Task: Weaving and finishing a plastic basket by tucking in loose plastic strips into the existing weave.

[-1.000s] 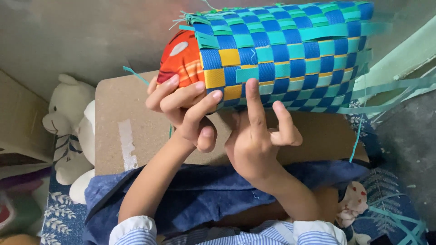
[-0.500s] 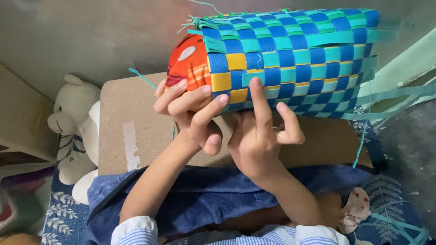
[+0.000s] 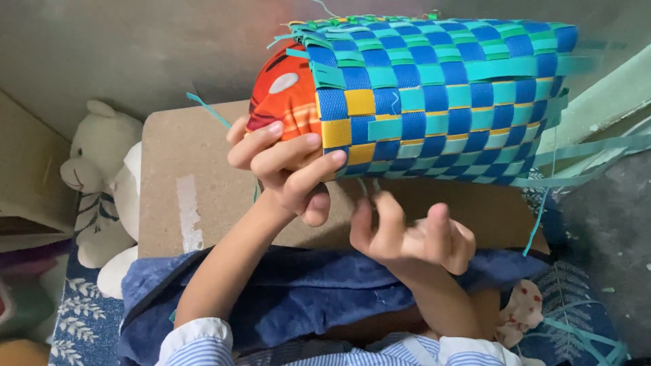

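A woven basket of blue, teal and yellow plastic strips lies on its side above a brown board, with an orange printed lining showing at its left end. My left hand grips the basket's lower left corner, fingers over the yellow strips. My right hand hovers just below the basket's underside with fingers curled, pinching at a thin loose strip end that hangs there.
A white plush bear lies left of the board. Blue cloth covers my lap. Loose teal strips trail from the basket's right end over a grey floor. A cardboard box stands at far left.
My right hand has come off the basket's side, dropped below it, and its extended finger has curled in. The basket has shifted slightly up and to the right.
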